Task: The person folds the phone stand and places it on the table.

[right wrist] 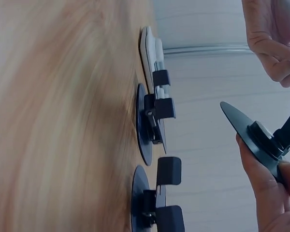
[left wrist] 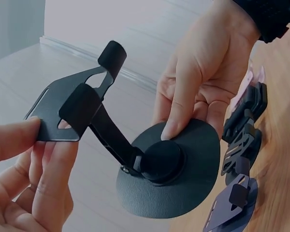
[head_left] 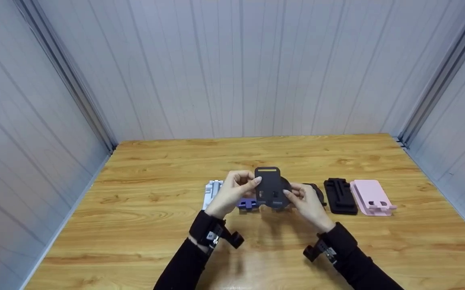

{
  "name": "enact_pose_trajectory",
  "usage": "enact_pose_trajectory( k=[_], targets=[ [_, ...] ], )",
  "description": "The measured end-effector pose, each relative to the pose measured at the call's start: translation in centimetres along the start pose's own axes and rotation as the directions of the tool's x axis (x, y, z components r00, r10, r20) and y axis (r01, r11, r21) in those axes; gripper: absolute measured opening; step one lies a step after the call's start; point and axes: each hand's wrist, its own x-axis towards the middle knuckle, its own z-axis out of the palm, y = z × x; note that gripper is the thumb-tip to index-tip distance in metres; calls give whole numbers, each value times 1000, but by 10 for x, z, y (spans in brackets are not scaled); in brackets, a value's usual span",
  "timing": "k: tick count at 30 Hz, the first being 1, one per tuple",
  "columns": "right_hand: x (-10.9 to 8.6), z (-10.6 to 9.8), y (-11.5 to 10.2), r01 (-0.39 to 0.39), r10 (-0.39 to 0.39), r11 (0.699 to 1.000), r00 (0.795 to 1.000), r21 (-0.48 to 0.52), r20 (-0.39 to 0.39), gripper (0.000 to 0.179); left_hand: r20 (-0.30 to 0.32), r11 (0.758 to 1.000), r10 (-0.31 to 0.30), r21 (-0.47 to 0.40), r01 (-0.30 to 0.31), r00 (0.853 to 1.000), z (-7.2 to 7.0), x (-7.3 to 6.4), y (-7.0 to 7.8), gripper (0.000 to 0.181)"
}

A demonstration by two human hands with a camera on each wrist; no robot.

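Both hands hold a black phone stand (head_left: 267,186) up above the table. My left hand (head_left: 232,192) pinches the side edge of its slotted back plate between thumb and fingers. At the other end, my right hand (head_left: 308,202) grips the rim of the round base (left wrist: 195,191), thumb on the upper face beside the hub. A hinged arm (left wrist: 111,133) joins plate and base, tilted well away from the plate. Two curled lips (left wrist: 112,57) stick out from the plate's lower end, facing the wrist camera.
In a row on the wooden table (head_left: 143,241) lie a white stand (head_left: 212,192), a purple stand (head_left: 248,204), a black round-based stand (head_left: 317,194), a folded black stand (head_left: 340,196) and a pink stand (head_left: 371,195). Pale panel walls (head_left: 240,72) stand behind and at both sides.
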Motion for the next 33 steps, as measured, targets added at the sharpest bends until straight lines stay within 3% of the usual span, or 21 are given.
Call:
enact_pose_trajectory(
  k=[4,8,15,23,29,33],
  targets=[
    [1,1,-2,36,-48,990,995,-139,-82,23,27,997,-63,-44,64,998,-2,1,-1,29],
    [1,4,-4,80,-136,944,978,-321,-158,15,33,986,-145,-78,147,989,-6,3,-3,31],
    [-2,5,-7,220,-314,868,938,-445,-148,11,42,967,-242,-75,244,969,-11,4,-6,35],
    [-2,2,-9,388,-513,733,855,-559,-80,11,67,954,-296,-21,298,953,-12,2,-13,36],
    [-2,-4,-11,497,-608,634,794,-592,15,20,99,947,-321,1,322,942,-11,3,-18,34],
    [-2,-7,-11,560,-662,546,744,-624,88,26,131,941,-335,6,337,933,-12,2,-23,35]
  ],
)
